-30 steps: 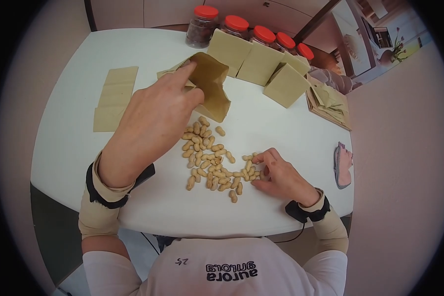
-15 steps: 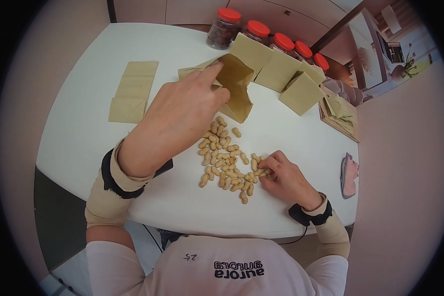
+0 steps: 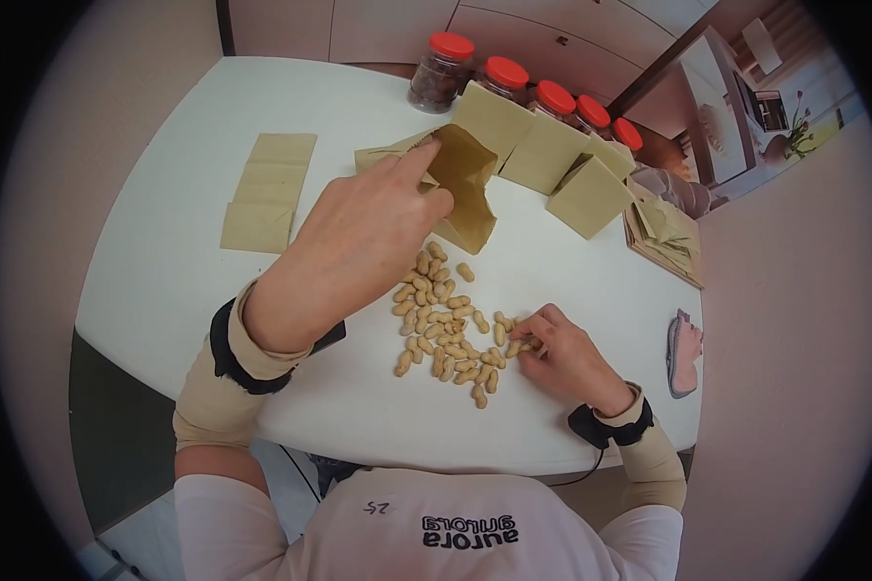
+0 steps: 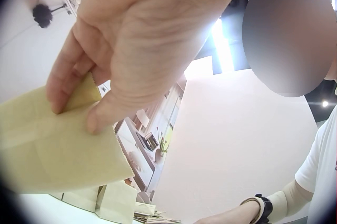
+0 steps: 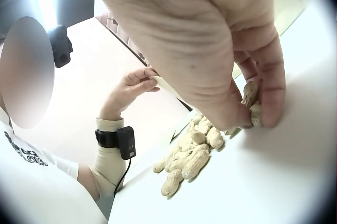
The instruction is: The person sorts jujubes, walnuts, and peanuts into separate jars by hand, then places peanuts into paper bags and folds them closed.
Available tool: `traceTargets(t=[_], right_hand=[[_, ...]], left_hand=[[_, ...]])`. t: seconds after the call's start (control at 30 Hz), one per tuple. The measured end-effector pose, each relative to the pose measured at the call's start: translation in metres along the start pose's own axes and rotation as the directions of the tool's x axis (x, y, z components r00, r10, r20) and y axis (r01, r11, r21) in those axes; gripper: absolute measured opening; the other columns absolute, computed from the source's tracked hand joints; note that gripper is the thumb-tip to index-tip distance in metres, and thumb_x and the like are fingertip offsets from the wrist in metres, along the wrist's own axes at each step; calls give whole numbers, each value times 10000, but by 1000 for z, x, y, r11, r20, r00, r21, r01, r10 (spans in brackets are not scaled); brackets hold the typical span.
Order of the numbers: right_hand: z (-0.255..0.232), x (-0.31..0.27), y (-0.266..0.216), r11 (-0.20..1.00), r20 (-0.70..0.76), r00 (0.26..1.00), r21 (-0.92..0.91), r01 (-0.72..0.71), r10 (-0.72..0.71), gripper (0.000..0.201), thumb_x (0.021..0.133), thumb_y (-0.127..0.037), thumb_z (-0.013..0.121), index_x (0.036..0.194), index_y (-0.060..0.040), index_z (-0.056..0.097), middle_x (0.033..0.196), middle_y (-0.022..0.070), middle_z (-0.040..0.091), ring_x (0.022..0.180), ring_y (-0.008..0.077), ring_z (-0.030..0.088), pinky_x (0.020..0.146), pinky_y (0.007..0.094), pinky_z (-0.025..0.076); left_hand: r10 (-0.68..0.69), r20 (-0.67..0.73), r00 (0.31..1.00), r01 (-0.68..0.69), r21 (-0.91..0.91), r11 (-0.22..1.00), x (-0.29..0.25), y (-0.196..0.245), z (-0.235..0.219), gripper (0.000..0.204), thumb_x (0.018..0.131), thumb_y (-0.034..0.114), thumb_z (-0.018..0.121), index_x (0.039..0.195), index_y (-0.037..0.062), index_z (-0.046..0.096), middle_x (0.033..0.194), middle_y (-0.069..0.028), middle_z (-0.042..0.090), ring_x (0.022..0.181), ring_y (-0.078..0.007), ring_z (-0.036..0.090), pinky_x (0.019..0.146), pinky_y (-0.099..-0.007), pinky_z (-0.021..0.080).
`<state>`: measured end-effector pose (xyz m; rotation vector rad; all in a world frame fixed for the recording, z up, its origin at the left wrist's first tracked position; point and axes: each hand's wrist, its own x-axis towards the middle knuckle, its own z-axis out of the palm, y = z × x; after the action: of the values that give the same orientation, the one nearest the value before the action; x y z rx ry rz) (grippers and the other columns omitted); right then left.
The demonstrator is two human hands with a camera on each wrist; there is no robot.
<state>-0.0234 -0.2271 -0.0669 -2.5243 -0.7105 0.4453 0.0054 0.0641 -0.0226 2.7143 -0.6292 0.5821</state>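
Note:
The left hand (image 3: 358, 232) pinches the edge of a brown paper bag (image 3: 470, 189), whose mouth gapes toward the peanuts. In the left wrist view the thumb and fingers of the left hand (image 4: 137, 45) hold the bag (image 4: 58, 150) by its rim. Loose peanuts (image 3: 441, 329) lie spread on the white table below the bag. At their right side the right hand (image 3: 572, 360) is low over the table. The right wrist view shows the right hand (image 5: 210, 55) with peanuts (image 5: 255, 114) between its thumb and fingers, near the other peanuts (image 5: 189, 153).
A flat folded paper bag (image 3: 268, 192) lies on the left of the table (image 3: 155, 290). Several upright bags (image 3: 543, 153) stand at the back before red-lidded jars (image 3: 441, 76). Stacked paper bags (image 3: 667, 237) and a pink-and-grey item (image 3: 685, 354) are on the right.
The head view has shifted, moving the whole scene in the picture. The left hand still grips the bag; the right hand's fingers have drawn closer together around peanuts.

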Motion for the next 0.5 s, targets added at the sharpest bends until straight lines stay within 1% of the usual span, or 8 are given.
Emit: traceTargets(t=[0.1, 0.2, 0.27, 0.3, 0.37, 0.4, 0.47, 0.5], right_hand=[[-17, 4, -9, 999, -26, 999, -34, 18, -18, 235, 795, -19, 607, 1027, -46, 589, 965, 128, 518, 772, 283, 634, 703, 349, 539], [-44, 13, -32, 999, -135, 990, 17, 48, -45, 232, 792, -7, 620, 1018, -51, 592, 968, 116, 523, 783, 257, 640, 680, 332, 543], [-59, 25, -53, 988, -235, 960, -21, 154, -155, 215, 792, 5, 625, 996, -50, 591, 962, 105, 528, 794, 236, 647, 656, 319, 544], [-65, 33, -61, 987, -259, 952, -19, 162, -162, 215, 792, 5, 625, 996, -50, 591, 962, 105, 528, 794, 236, 647, 656, 319, 544], [-73, 49, -77, 945, -293, 901, -31, 324, -319, 204, 802, -10, 640, 999, -52, 609, 995, 71, 536, 829, 176, 637, 659, 265, 567], [-75, 59, -83, 939, -319, 886, -39, 341, -335, 204, 802, -10, 640, 999, -52, 609, 995, 71, 536, 829, 176, 637, 659, 265, 567], [-73, 81, -87, 903, -305, 852, -94, 419, -426, 190, 814, -20, 628, 1001, -45, 607, 1004, 82, 540, 832, 197, 636, 667, 281, 570], [-72, 91, -87, 893, -300, 843, -96, 439, -447, 184, 820, -32, 625, 1003, -32, 603, 1012, 93, 541, 835, 214, 633, 676, 293, 573]], left_hand=[[13, -28, 1000, -13, -5, 1000, 0, 0, 1, 70, 831, 73, 606, 866, 46, 660, 1322, -159, 545, 984, -297, 629, 709, -389, 535], [24, -29, 999, -25, -19, 1000, 0, 0, 0, 74, 821, 67, 613, 870, 46, 663, 1321, -167, 541, 984, -304, 628, 724, -389, 536], [12, -19, 1000, -13, -32, 999, 0, 1, 0, 78, 811, 66, 621, 872, 53, 668, 1316, -172, 545, 992, -307, 625, 741, -391, 535], [30, -24, 999, -31, -13, 999, 0, 1, 0, 78, 811, 66, 621, 872, 53, 668, 1316, -172, 545, 992, -307, 625, 741, -391, 535], [38, -68, 997, -40, -26, 999, 0, 1, -1, 81, 805, 71, 629, 872, 60, 673, 1311, -171, 551, 968, -311, 632, 724, -397, 539], [57, -81, 995, -57, 2, 998, 1, 2, -3, 81, 805, 71, 629, 872, 60, 673, 1311, -171, 551, 968, -311, 632, 724, -397, 539], [77, -48, 996, -79, -46, 996, 1, 3, -6, 130, 739, -17, 583, 853, 1, 642, 1303, -250, 519, 919, -328, 655, 683, -396, 557], [79, -41, 996, -81, -34, 996, 2, 3, -7, 115, 744, -14, 581, 839, 2, 642, 1303, -247, 520, 887, -323, 662, 663, -393, 558]])
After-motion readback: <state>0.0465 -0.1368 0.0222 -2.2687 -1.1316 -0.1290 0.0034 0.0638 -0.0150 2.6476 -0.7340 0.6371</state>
